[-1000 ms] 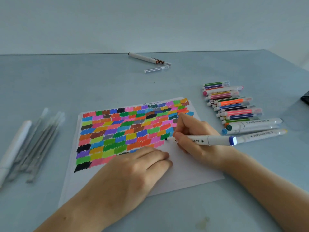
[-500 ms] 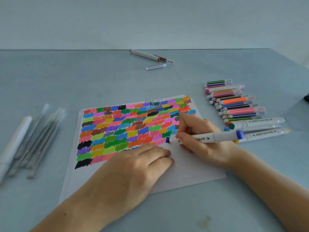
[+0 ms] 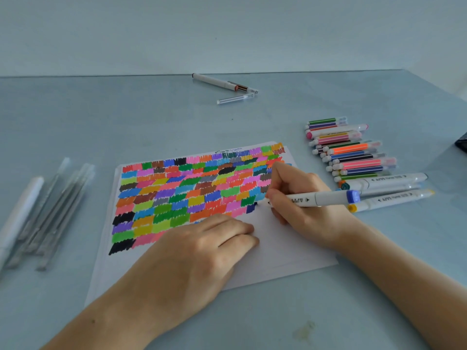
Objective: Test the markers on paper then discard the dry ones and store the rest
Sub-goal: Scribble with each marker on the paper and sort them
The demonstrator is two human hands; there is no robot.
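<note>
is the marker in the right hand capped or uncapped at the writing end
Uncapped: the marker in the right hand has its dark tip on the paper, beside a fresh blue patch.

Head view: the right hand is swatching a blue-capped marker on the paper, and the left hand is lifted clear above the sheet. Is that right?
Not quite. The head view shows the left hand resting on the paper, pressing it down, not lifted clear. The rest holds: the right hand grips the blue-capped marker, with its tip at a fresh dark blue patch beside the coloured swatches.

A dark blue patch (image 3: 250,207) has appeared beneath the marker (image 3: 313,199) tip.
</note>
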